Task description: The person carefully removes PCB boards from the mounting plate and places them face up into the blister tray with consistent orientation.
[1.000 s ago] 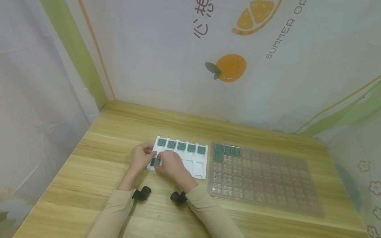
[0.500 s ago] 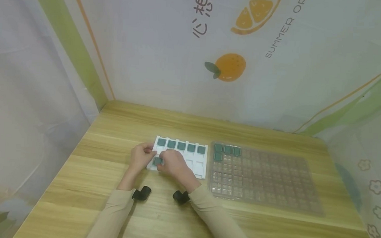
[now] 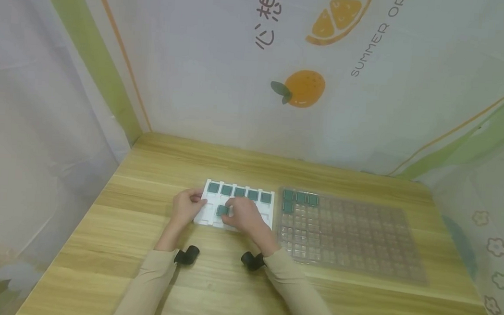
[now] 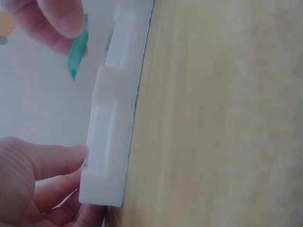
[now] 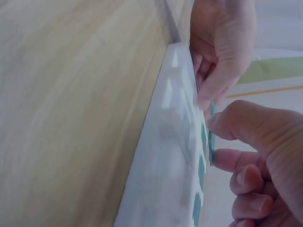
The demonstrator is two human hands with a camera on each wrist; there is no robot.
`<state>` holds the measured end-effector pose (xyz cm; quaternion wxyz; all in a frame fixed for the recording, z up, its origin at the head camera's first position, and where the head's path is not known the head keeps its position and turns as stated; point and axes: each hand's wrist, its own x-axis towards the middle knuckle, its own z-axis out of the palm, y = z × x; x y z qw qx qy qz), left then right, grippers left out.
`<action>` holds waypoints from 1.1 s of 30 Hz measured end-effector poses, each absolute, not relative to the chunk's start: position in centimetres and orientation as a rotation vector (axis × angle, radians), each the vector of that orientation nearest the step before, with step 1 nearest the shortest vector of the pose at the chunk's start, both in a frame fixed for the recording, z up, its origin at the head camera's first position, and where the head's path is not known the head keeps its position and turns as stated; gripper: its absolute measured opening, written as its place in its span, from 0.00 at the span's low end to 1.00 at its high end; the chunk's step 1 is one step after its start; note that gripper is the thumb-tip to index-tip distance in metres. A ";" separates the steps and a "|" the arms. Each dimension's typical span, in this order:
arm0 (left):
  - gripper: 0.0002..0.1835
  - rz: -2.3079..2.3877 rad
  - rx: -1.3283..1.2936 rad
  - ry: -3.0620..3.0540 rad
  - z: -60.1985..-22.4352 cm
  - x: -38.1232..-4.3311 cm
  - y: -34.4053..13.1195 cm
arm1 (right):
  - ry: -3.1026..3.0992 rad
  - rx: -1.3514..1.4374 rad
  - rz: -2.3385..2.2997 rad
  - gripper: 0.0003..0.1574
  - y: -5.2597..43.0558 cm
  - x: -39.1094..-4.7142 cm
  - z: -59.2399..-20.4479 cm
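Note:
My right hand (image 3: 247,217) pinches a thin green square chip (image 3: 221,210) between thumb and fingertips. In the left wrist view that chip (image 4: 77,56) is tilted and apart from the white slotted tray (image 4: 113,90). My left hand (image 3: 185,207) grips the tray's left end, thumb on top and fingers curled at its side. Along the far side of the white tray sits a row of several green chips (image 3: 213,188), partly covered by the right hand in the head view. The near left slot (image 3: 206,214) is bare; near slots farther right are partly hidden by the right hand.
Right of the white tray lies a large clear plastic tray (image 3: 359,241) with many small pockets. Several green chips (image 3: 301,198) fill its far left corner. Black wrist cameras (image 3: 191,255) sit on both wrists. A printed curtain (image 3: 217,88) stands behind the wooden table (image 3: 213,295).
The right hand has raised the chip from the near left slot and carried it to the right, leaving that slot bare. The left hand stays at the tray's end.

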<state>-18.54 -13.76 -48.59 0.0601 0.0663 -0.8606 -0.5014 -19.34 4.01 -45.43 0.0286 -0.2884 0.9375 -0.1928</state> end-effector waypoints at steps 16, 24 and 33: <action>0.16 -1.500 0.175 -2.593 -48.7 -18.5 -13.6 | 2.904 -0.774 -0.679 0.17 7.4 -19.4 -45.3; 0.15 -1.507 0.201 -2.576 -48.8 -18.7 -13.5 | 2.908 -0.769 -0.705 0.16 9.0 -19.8 -45.4; 0.15 -1.521 0.205 -2.574 -48.9 -18.7 -13.6 | 2.936 -0.807 -0.718 0.15 10.4 -20.1 -45.6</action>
